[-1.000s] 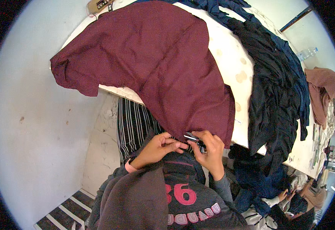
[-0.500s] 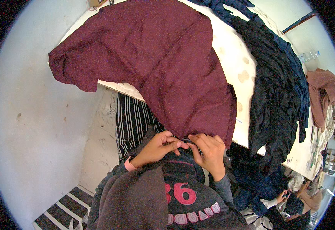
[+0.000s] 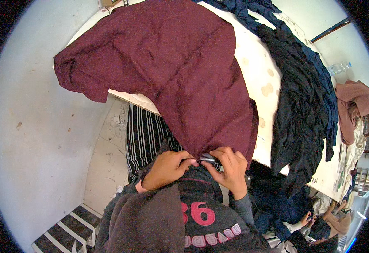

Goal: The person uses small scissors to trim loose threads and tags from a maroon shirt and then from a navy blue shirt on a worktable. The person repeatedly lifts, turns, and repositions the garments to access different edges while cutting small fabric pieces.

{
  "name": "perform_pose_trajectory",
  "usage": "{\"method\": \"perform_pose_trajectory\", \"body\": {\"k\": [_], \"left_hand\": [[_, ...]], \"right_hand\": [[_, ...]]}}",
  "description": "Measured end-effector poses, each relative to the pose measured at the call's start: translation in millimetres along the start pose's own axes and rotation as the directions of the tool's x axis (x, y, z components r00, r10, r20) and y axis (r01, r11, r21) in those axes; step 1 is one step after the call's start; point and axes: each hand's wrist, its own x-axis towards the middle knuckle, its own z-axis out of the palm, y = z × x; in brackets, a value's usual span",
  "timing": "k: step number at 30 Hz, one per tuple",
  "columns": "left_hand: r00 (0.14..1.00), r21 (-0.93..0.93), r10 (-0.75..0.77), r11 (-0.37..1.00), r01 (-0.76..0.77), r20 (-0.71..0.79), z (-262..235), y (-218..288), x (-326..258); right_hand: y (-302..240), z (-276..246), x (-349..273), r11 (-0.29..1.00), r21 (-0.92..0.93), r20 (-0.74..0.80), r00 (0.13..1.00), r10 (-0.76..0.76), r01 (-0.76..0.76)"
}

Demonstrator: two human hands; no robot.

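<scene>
A large maroon garment [image 3: 171,71] lies spread over a white padded table [image 3: 260,84] and hangs off its near edge. My left hand [image 3: 165,168] and my right hand [image 3: 231,168] meet at the garment's hanging lower hem, both pinching the cloth. Between the fingertips shows a small dark metallic object [image 3: 207,159], which I cannot make out clearly. Both hands sit just above my dark grey sweatshirt [image 3: 193,215] with pink print.
A heap of black and navy clothes [image 3: 302,92] covers the table's right side and spills over its edge. Striped fabric [image 3: 144,135] hangs under the table. A pinkish garment [image 3: 355,101] lies far right. Another person's hand [image 3: 304,219] shows at the lower right. Pale floor lies to the left.
The view has shifted slightly, so the garment looks a little higher and closer. My hands stay together at the hem, fingers working the same spot.
</scene>
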Motion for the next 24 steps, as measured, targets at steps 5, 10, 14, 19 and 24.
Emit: {"method": "perform_pose_trajectory", "body": {"k": [5, 10, 14, 19, 24], "left_hand": [[0.903, 0.708, 0.388, 0.689, -0.152, -0.184, -11.4, 8.8, -9.9], [0.578, 0.819, 0.809, 0.404, -0.409, -0.110, -34.6, 31.8, -6.2], [0.986, -0.234, 0.168, 0.959, -0.162, 0.008, -53.5, 54.9, 17.0], [0.996, -0.651, 0.082, 0.755, -0.079, -0.025, -56.1, 51.5, 49.9], [0.999, -0.698, -0.019, 0.716, -0.010, -0.034, -62.6, 55.4, 50.6]], "right_hand": [[17.2, -10.7, -6.5, 0.994, -0.104, 0.196, 0.980, -0.021, 0.042], [18.5, -22.2, -0.8, 0.656, 0.664, 0.156, 0.924, 0.349, -0.359], [25.6, -42.9, 36.1, 0.895, 0.366, -0.065, 0.952, 0.298, -0.255], [8.3, -65.5, 68.8, 0.982, -0.088, -0.352, 0.927, 0.127, -0.168], [-11.9, -65.9, 74.7, 0.999, 0.006, -0.185, 0.981, 0.052, -0.051]]}}
